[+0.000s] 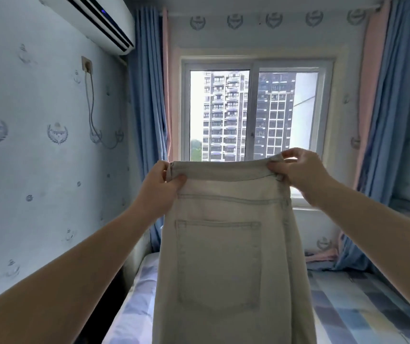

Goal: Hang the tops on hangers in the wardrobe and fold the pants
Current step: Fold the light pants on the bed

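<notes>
Over blue checked bed, pinching pale denim pants up with left hand, right hand; could drop from weak pinch.

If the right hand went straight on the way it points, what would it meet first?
Probably the window: the right hand, pinching the pants at the waistband, points toward it, with nothing visible between; depth is unclear.
</notes>
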Action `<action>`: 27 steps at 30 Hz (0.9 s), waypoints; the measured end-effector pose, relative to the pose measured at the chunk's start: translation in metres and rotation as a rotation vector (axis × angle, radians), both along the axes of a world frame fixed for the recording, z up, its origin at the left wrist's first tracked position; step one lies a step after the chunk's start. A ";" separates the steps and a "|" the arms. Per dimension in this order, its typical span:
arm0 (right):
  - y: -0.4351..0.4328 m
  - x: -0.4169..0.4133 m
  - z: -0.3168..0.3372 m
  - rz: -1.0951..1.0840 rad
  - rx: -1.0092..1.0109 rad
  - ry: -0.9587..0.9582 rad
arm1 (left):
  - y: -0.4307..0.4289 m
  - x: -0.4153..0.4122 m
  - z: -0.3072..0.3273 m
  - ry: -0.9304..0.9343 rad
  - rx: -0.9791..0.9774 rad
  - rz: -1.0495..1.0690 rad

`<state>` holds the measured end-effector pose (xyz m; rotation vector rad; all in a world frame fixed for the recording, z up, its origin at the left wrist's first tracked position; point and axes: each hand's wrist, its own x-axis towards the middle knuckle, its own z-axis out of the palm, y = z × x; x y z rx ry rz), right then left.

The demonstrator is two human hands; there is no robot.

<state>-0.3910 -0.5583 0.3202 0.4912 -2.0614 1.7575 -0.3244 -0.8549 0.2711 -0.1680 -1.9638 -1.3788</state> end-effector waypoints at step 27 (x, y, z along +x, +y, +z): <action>-0.257 -0.409 -0.622 -0.220 0.291 -0.762 | -0.228 -0.398 -0.617 -0.859 0.047 0.198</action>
